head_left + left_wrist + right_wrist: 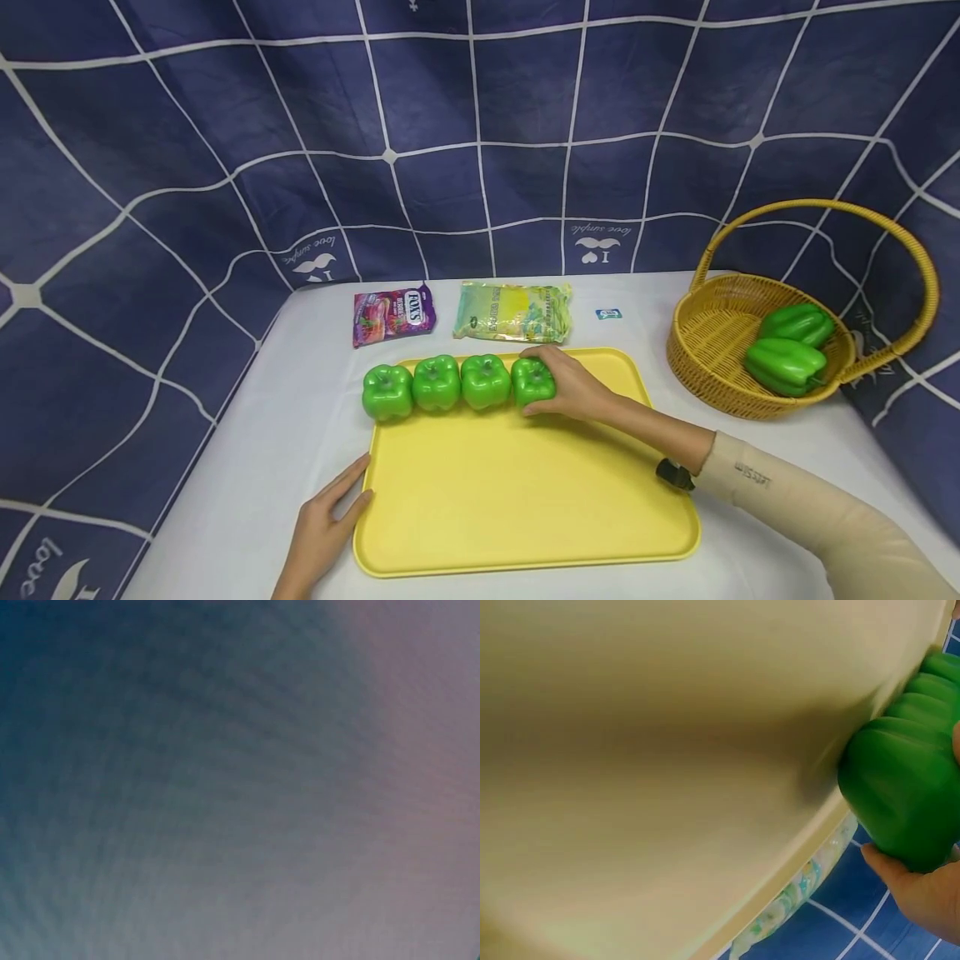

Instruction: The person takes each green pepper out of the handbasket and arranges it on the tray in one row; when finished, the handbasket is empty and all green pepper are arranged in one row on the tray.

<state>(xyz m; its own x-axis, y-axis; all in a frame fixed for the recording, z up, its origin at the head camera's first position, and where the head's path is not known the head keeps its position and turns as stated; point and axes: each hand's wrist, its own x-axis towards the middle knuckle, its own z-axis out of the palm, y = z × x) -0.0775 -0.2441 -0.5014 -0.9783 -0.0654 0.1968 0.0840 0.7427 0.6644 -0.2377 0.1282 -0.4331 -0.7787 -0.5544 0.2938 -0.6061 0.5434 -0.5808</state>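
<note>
Along the far edge of a yellow tray (525, 492), green bell peppers stand in a row. My right hand (568, 385) grips the rightmost bell pepper (531, 383), its thumb and fingers on opposite sides. In the right wrist view that bell pepper (900, 795) sits by the tray's rim with fingers around it. Left of it come a second pepper (485, 382), a third pepper (437, 383) and the leftmost pepper (387, 392). My left hand (322, 521) rests at the tray's left edge, fingers extended. The left wrist view is too blurred to make anything out.
At the right stands a wicker basket (686, 333) with a tall handle and two green peppers (786, 367) inside. Behind the tray lie a purple candy bag (393, 315), a yellow-green packet (513, 312) and a small blue packet (608, 314). Blue cloth surrounds the white table.
</note>
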